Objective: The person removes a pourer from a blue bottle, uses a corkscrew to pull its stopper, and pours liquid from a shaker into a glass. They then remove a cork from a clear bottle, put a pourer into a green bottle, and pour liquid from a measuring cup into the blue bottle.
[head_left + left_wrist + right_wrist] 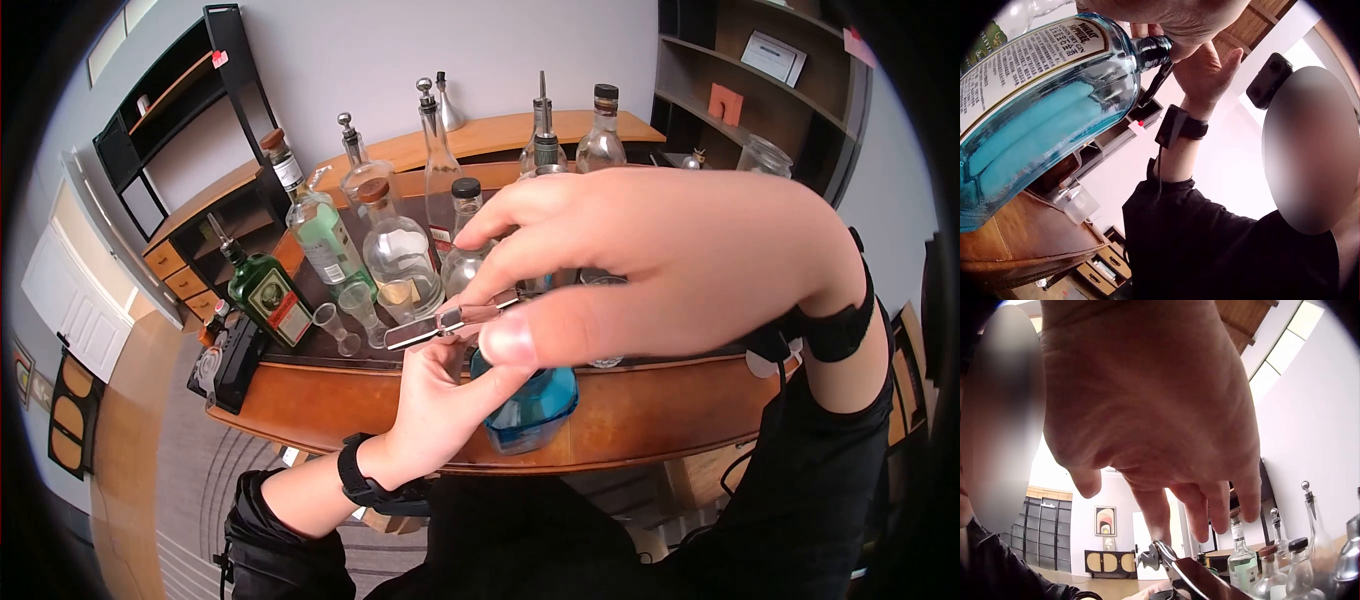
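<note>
Now at the bottle neck: tool raised, left hand steadying, right fingers spread

Transparent blue glass bottle with a white label [532,412] is at the front edge of the polished brown wooden worktop [325,395], below both hands; can't tell if its base touches the wood. Left hand [438,398] holds it by the neck [1155,51], thumb and fingers clamped round the glass. Slim silver metal folding tool with dark brown panels [414,331], probably a corkscrew, sits up by the neck. Right hand [660,250] arches over it, fingers mostly straight and apart, index tip at the tool; contact hard to confirm. Bottle mouth hidden by the hands.

Step in hand looks like lining the tool up at the mouth. Next move likely calls for the right fingers to close on the tool while the left keeps the neck from turning; a slip could scrape the left thumb. Green square bottle [270,300] and small clear measuring glasses [362,312] stand off to the left, out of the way.
</note>
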`<state>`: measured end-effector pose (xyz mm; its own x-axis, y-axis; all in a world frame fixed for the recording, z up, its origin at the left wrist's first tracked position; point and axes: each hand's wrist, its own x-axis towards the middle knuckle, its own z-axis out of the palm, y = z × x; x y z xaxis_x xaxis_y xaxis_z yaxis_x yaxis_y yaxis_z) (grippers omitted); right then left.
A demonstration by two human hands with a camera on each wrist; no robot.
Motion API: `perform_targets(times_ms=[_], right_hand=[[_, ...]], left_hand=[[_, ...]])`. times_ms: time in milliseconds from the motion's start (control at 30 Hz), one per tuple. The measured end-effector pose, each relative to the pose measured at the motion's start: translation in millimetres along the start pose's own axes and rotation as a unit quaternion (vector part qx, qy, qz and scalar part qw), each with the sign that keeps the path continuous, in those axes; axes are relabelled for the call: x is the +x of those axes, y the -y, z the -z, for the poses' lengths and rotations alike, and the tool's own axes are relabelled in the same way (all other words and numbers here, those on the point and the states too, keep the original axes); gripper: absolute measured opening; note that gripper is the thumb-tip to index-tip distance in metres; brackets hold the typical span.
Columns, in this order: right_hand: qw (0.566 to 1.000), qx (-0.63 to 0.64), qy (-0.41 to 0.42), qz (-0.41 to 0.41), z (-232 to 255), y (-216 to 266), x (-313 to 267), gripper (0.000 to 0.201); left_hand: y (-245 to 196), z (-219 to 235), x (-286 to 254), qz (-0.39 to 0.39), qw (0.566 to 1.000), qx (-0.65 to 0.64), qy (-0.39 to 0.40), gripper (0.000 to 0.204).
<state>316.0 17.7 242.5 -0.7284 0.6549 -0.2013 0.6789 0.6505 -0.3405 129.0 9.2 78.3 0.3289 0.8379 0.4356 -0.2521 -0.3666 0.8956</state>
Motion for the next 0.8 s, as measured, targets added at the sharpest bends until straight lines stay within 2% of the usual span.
perform_targets(times_ms=[67,133,167,200,267,300,467,500,533,600,667,700,733,800], right_hand=[[0.997,-0.017,-0.067,0.032,-11,-3,-7,0.048],[0.996,-0.023,-0.072,0.053,-20,-2,-4,0.048],[0.994,-0.029,-0.077,0.076,-23,-1,-4,0.048],[0.994,-0.028,-0.079,0.074,-24,-1,-5,0.048],[0.987,-0.023,-0.093,0.127,-26,0,-7,0.043],[0.987,-0.023,-0.092,0.127,-26,1,-8,0.043],[0.979,-0.025,-0.184,0.080,-21,0,-29,0.040],[0.954,-0.121,-0.219,0.164,-25,-14,-28,0.042],[0.954,-0.121,-0.219,0.164,-25,-23,-29,0.042],[0.948,-0.204,-0.222,0.100,-20,-33,-26,0.043],[0.944,-0.213,-0.233,0.099,-19,-41,-16,0.043],[0.940,-0.220,-0.241,0.098,-18,-43,-11,0.044],[0.940,-0.221,-0.243,0.098,-16,-44,-7,0.044],[0.973,-0.118,-0.179,0.090,-10,-36,6,0.047]], left_hand=[[5,1,-2,0.008,1.000,-0.003,-0.002,0.044],[5,-2,-2,0.051,0.996,0.008,-0.068,0.049],[-5,-4,0,0.099,0.993,0.002,-0.067,0.050],[-2,-3,2,0.100,0.993,0.002,-0.065,0.050],[11,2,5,0.023,0.997,-0.075,-0.007,0.044],[11,7,4,0.055,0.997,-0.049,0.014,0.037],[2,3,5,-0.009,1.000,0.003,0.003,0.035],[2,3,5,-0.003,1.000,-0.007,0.000,0.035],[1,3,5,0.002,1.000,-0.016,-0.002,0.035],[-4,1,3,0.022,1.000,-0.017,-0.007,0.035],[-9,-1,2,0.060,0.998,-0.019,-0.017,0.037],[-4,1,3,0.013,0.999,0.038,-0.002,0.037],[0,3,3,0.012,0.999,0.040,0.000,0.037],[5,6,4,0.022,1.000,0.000,0.001,0.036]])
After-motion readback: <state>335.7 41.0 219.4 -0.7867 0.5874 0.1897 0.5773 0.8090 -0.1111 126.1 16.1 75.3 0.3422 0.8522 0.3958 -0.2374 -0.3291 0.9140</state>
